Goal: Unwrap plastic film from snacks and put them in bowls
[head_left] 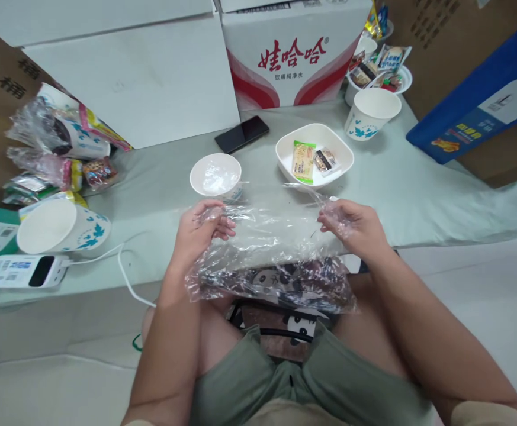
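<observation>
Nearest the camera, olive-green fabric shorts [231, 384] cover the seated person's lap. Just above the knees, a large, clear, crinkled plastic bag [271, 251] is stretched between two bare hands, its lower part hanging past the desk's near edge. The left hand [205, 223] has its grip curled closed on the bag's left side; the right hand [350, 223] has its grip pinched on bunched film at the other side. Film this thin could split if the hands pull too hard apart, or slip if one pinch loosens.

Beyond, on the desk covered in pale green cloth [151, 198], stands a white paper cup with blue print [197, 176], crumpled clear plastic inside. To its right is a white, rounded-square bowl [343, 155] with two wrapped snacks. The bag's far edge overlaps both in view; whether it touches them I cannot tell. A sweep of that edge could catch the cup and tip it, since it looks light. Farther back lies a black smartphone [242, 135].
</observation>
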`<state>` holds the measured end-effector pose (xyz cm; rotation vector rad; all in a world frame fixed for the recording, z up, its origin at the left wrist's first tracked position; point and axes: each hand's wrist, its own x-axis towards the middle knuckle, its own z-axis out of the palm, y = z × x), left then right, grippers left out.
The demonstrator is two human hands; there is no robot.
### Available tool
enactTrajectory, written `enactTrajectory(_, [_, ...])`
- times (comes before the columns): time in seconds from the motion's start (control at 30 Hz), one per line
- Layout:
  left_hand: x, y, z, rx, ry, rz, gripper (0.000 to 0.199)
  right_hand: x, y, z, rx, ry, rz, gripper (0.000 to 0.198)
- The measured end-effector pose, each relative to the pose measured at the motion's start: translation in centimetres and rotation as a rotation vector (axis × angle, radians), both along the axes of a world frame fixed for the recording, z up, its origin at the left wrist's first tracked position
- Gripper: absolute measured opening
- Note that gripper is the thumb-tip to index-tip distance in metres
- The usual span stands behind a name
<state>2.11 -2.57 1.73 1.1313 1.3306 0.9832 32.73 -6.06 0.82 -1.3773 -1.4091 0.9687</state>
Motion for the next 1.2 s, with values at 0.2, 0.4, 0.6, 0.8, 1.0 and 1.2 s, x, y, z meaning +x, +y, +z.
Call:
enactTrajectory(0.2, [-0.1,0.0,0.2,0.055,-0.128,-0.05,0.026,0.9,0.0,0.2,-0.012,0.03,0.027,0.02])
enactTrajectory(0.4, [-0.2,0.5,0.0,0.104,-0.34,0.066,0.02,2.4,0.1,0.5,0.088,0.186,-0.174,0.024])
enactTrajectory(0.6, [0.1,1.0,-0.5,0.069,-0.282,0.201,0.01,2.1,-0.2,0.9,0.002,0.128,-0.099,0.02])
enactTrajectory(0.8, [-0.2,1.4,-0.7,-0.023,-0.32,0.137,0.025,3.2,-0.5,0.1,0.123,0.181,0.038,0.032])
enactTrajectory(1.0, [0.0,1.0,-0.8,-0.043,-0.169,-0.006,0.046,4.5,-0.7,0.2,-0.01,-0.117,0.404,0.025])
enactTrajectory(1.2, [-0.1,0.8,-0.3,-0.018,-0.213,-0.058,0.053,5.7,-0.8,0.8,0.006,-0.072,0.556,0.021])
